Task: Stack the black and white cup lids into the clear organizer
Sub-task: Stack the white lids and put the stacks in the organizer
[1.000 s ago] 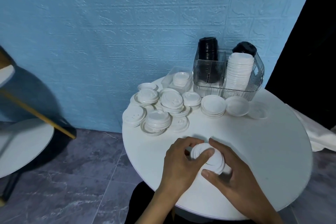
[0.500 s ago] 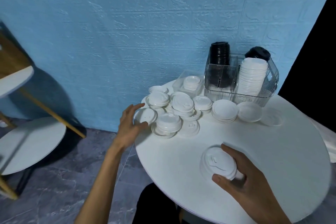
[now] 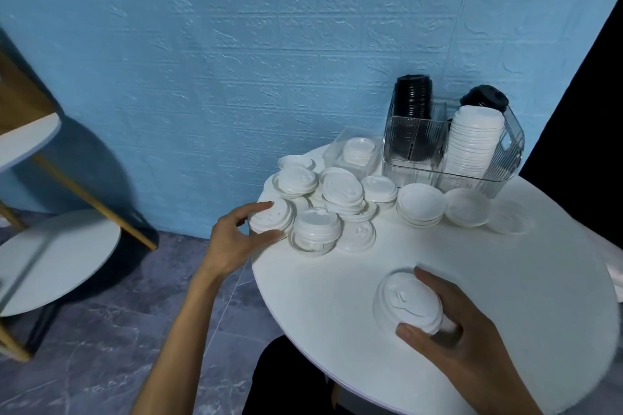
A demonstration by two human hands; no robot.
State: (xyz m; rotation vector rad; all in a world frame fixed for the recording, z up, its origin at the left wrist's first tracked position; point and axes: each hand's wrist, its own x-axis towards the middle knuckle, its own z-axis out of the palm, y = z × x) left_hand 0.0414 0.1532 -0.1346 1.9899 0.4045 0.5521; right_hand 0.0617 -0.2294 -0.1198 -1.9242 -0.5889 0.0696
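Observation:
My right hand [image 3: 462,333] grips a short stack of white lids [image 3: 406,303] just above the near part of the round white table [image 3: 505,296]. My left hand [image 3: 236,239] pinches another small stack of white lids [image 3: 273,217] at the table's left edge, thumb below and fingers on top. Several more loose white lids [image 3: 340,192] lie heaped behind it. The clear organizer [image 3: 418,141] stands at the back against the wall, with a column of black lids [image 3: 413,101] on its left and a tall column of white lids [image 3: 472,141] on its right.
A small clear tray [image 3: 337,150] with white lids sits left of the organizer. Three flat white lids lie in front of the organizer. A lower round side table [image 3: 54,256] with wooden legs stands on the grey floor to the left. The blue wall is close behind.
My left hand let go of the stack that both hands held, reached to the left edge of the table and closed on a small lid stack there. My right hand kept its stack.

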